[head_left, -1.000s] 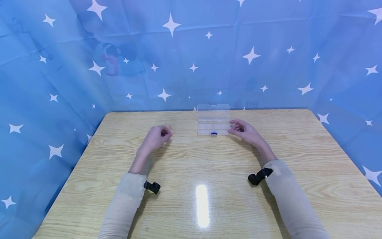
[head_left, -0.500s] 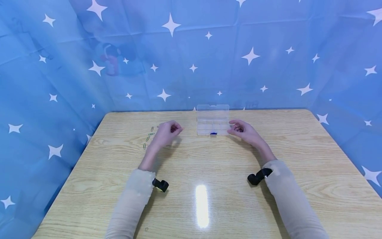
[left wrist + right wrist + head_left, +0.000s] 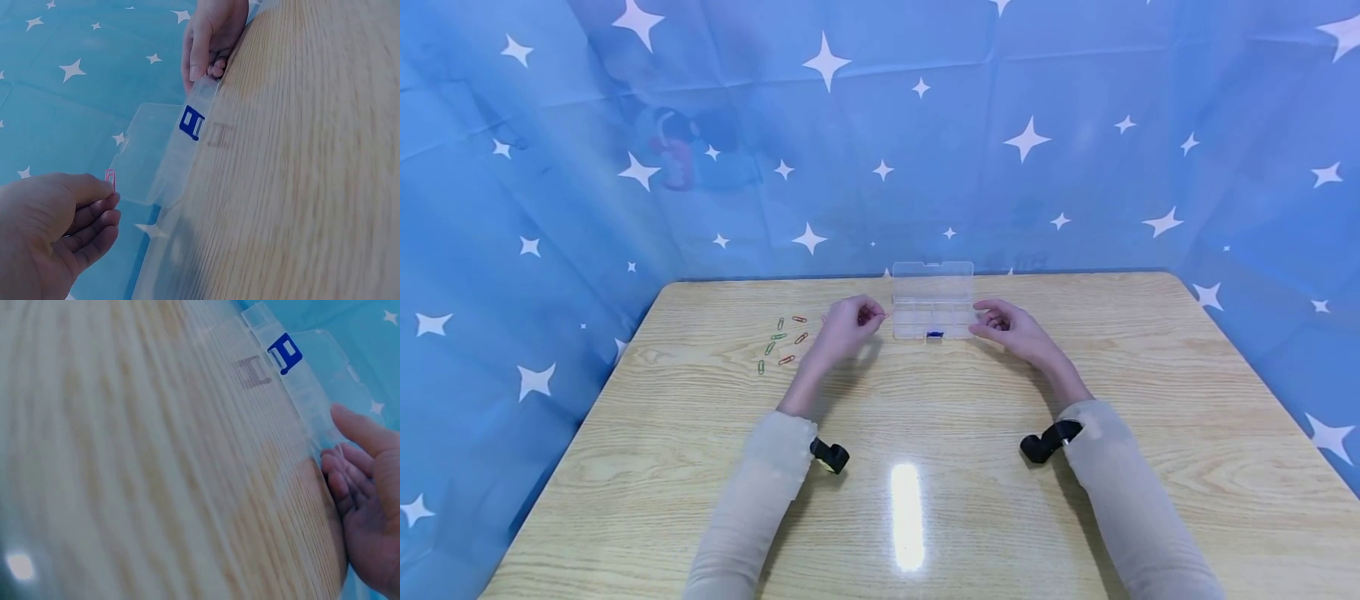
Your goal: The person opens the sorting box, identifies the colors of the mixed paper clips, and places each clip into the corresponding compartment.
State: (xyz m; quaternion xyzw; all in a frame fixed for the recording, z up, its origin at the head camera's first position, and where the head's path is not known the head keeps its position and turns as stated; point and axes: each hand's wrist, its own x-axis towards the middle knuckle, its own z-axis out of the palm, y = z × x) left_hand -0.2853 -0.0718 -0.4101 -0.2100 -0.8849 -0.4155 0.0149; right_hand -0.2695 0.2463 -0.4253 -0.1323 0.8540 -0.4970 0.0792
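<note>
A clear plastic compartment box (image 3: 913, 331) stands with its lid (image 3: 932, 282) raised at the table's far side, a blue latch (image 3: 935, 335) on its front. My left hand (image 3: 852, 327) is just left of the box and pinches a pink paper clip (image 3: 110, 179) between thumb and forefinger. At the box's right end, my right hand (image 3: 1017, 331) holds it with thumb and forefinger, the other fingers curled in. In the right wrist view the thumb (image 3: 359, 428) overlaps the end of the box.
Several green paper clips (image 3: 770, 347) and red paper clips (image 3: 801, 337) lie on the wooden table (image 3: 970, 500), left of my left forearm. A blue star-patterned curtain (image 3: 880, 125) hangs right behind the table's far edge.
My left hand has moved right with the paper clip, from the loose clips to the box's left side, uncovering clips behind it. The right hand stays at the box.
</note>
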